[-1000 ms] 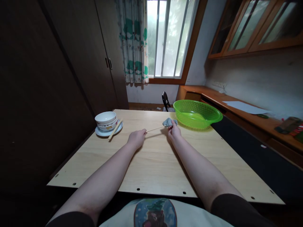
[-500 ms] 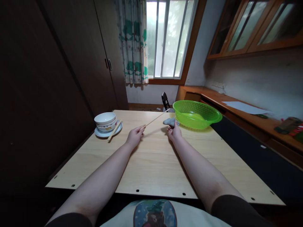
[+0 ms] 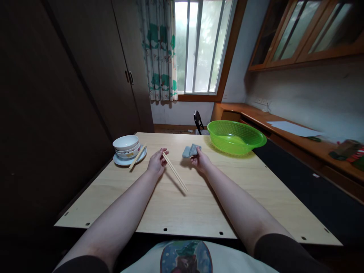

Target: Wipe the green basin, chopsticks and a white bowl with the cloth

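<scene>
Head view:
1. The left hand (image 3: 157,163) is pinching a pair of chopsticks (image 3: 174,171) near their upper ends, fingers narrow, with the tips angling toward 5 o'clock over the table (image 3: 93,201).
2. The right hand (image 3: 201,161) is holding a gray cloth (image 3: 192,150) between narrowed fingers, with the cloth sticking out toward 11 o'clock.
3. A firm, high pinch appears to be keeping the chopsticks steady.
4. A green basin (image 3: 234,138) is sitting at 1 o'clock, and stacked bowls (image 3: 126,143) on a saucer (image 3: 121,160) at 11 o'clock. Open tabletop is stretching toward 6 o'clock, ending at the near edge.

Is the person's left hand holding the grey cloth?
No, the left hand holds wooden chopsticks; the grey cloth is in the right hand.
</scene>
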Tool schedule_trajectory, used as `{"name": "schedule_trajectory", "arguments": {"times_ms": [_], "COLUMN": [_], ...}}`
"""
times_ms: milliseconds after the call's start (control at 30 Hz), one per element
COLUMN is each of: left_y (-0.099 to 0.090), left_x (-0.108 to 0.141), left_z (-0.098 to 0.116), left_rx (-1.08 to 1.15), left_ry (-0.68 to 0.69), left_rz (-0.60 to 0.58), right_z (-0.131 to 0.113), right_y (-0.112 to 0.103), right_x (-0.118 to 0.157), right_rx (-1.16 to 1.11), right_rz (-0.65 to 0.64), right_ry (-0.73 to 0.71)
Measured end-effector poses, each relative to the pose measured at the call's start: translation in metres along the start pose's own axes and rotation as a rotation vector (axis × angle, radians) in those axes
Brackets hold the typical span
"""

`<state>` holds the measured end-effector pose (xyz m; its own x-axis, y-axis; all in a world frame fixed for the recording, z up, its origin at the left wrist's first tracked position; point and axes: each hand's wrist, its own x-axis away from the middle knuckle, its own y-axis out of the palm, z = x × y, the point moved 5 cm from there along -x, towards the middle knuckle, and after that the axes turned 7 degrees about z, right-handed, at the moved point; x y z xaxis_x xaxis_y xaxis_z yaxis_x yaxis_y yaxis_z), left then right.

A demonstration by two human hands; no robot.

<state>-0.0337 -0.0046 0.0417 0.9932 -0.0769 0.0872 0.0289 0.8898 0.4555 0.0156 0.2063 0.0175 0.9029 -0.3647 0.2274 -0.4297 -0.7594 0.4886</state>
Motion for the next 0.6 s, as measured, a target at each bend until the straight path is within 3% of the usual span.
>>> {"name": "schedule_trajectory", "arguments": {"times_ms": [133, 267, 600], "left_y": [0.007, 0.012, 0.018], "left_x": [0.004, 0.007, 0.017], "left_z": [-0.010, -0.017, -0.020], "left_rx": [-0.081, -0.102, -0.318], "left_ry": [-0.053, -0.071, -0.046], "left_rz": [-0.075, -0.171, -0.225], "right_z": [0.032, 0.050, 0.055], "right_y": [0.033, 0.051, 0.058], "right_x": [0.023, 0.042, 0.059], "right_rx": [0.211, 0.336, 0.446], "right_rz": [-0.289, -0.502, -0.546], "right_ry": [0.171, 0.160, 0.082]}}
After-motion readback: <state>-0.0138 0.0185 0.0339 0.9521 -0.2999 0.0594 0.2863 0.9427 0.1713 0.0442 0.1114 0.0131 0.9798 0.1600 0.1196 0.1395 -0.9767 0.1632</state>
